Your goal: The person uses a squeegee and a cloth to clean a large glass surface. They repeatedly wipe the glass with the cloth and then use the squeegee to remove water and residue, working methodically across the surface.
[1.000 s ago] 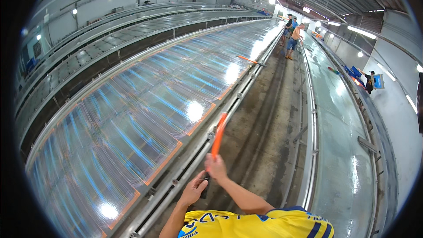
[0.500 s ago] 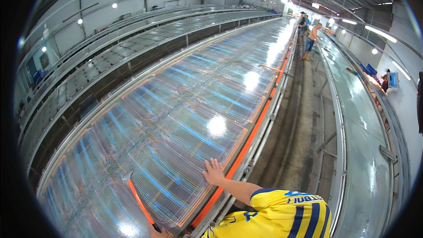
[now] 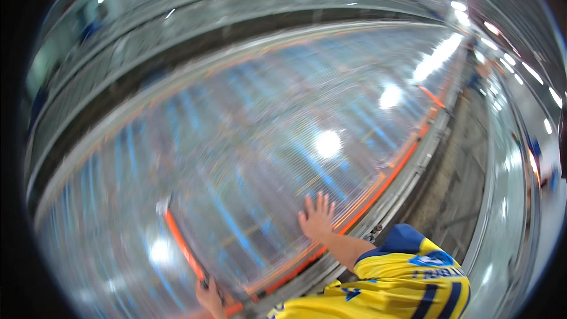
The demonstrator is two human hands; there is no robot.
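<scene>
Fingers point(image 3: 322, 204) of the right hand point(image 3: 317, 220) were spread wide and pressed flat on a broad, glossy transparent sheet point(image 3: 254, 142), holding nothing. Lower in the head view, the left hand point(image 3: 208, 296) was wrapped around the near end of a long orange tool point(image 3: 184, 251), its fingers closed on the handle; the tool slanted up and to the left across the sheet, ending in a small pale head point(image 3: 162, 205). The sheet stretched far into the distance and mirrored the ceiling lights as bright spots. An orange strip point(image 3: 378, 192) ran along its right edge, just beside the right hand, with a grey metal rail point(image 3: 407, 171) next to it. Right of the rail lay a dark, wet-looking walkway point(image 3: 458, 165). The person's yellow shirt with blue sleeve point(image 3: 407, 272) filled the lower edge. The picture was blurred, and finer detail could not be made out.
</scene>
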